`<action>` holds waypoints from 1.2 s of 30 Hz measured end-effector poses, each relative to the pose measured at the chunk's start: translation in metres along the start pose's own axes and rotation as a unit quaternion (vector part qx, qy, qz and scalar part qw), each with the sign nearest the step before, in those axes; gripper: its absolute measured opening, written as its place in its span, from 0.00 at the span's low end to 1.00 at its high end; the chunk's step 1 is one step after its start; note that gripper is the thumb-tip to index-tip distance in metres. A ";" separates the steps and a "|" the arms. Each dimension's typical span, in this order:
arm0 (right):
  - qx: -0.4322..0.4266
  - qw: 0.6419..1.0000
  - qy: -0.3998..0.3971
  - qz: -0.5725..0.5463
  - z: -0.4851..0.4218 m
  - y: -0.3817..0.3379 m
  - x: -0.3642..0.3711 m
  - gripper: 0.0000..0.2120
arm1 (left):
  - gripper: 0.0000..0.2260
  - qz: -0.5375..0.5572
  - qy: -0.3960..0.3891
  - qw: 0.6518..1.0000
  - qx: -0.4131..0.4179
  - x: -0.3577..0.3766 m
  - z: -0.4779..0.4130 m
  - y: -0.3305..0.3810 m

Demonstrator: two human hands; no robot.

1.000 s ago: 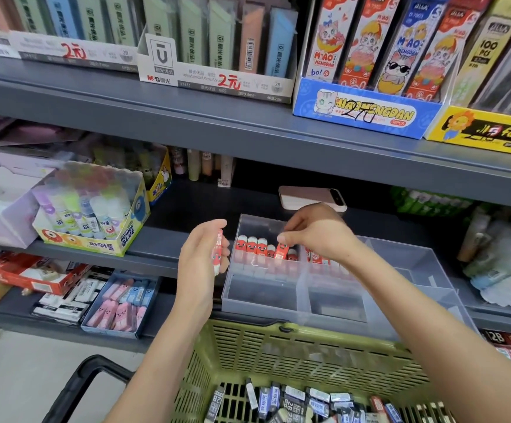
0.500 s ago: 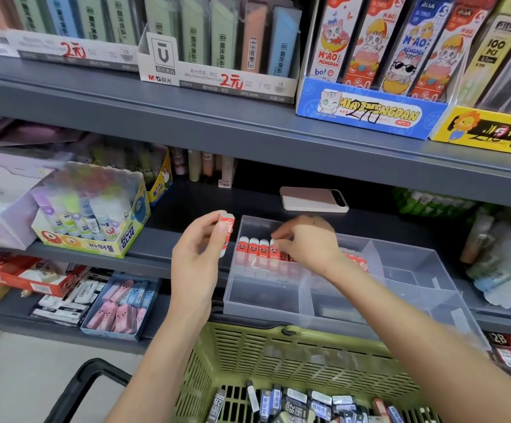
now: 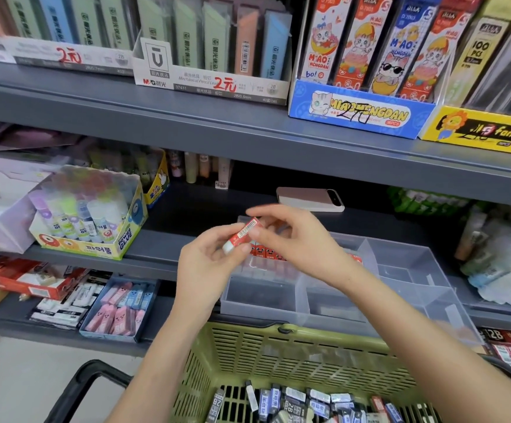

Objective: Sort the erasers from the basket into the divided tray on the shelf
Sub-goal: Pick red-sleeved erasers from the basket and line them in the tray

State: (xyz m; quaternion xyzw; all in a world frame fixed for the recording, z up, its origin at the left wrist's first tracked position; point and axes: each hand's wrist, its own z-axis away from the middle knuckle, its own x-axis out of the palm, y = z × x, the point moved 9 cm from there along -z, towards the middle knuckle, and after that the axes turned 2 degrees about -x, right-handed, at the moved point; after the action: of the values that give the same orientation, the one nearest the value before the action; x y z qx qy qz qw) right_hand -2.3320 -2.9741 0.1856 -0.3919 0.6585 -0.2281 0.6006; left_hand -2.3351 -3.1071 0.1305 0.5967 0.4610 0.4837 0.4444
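Left hand [image 3: 205, 265] and right hand [image 3: 295, 242] each pinched one red eraser [image 3: 242, 235] over the tray [image 3: 406, 261] | red row [image 3: 263, 252] in its back-left compartment, count hidden | one basket [image 3: 294, 355] below, heap [image 3: 309, 401] uncountable

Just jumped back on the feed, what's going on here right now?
A person holds one red-sleeved eraser over the divided tray, left hand pinching its white lower end, right hand pinching its upper end. A row of red erasers stands in the tray's back-left compartment; the front compartments look empty. Many dark-sleeved erasers lie in the green basket below.
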 end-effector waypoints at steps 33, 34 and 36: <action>0.194 0.977 0.047 0.076 0.004 0.084 -0.024 0.04 | 0.13 -0.388 -0.013 0.919 0.073 0.015 0.003 0.001; 0.184 0.976 0.043 0.108 0.003 0.083 -0.024 0.04 | 0.13 -0.388 -0.013 0.919 0.073 0.014 0.003 0.001; 0.143 0.960 0.036 0.239 -0.002 0.077 -0.026 0.07 | 0.13 -0.390 -0.014 0.918 0.074 0.015 0.003 0.001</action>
State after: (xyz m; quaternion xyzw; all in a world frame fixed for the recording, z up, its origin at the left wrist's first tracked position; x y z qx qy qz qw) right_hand -2.3529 -2.9087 0.1427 -0.1246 0.7148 -0.1834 0.6633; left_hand -2.3303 -3.0932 0.1330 0.4076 0.6852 0.2282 0.5588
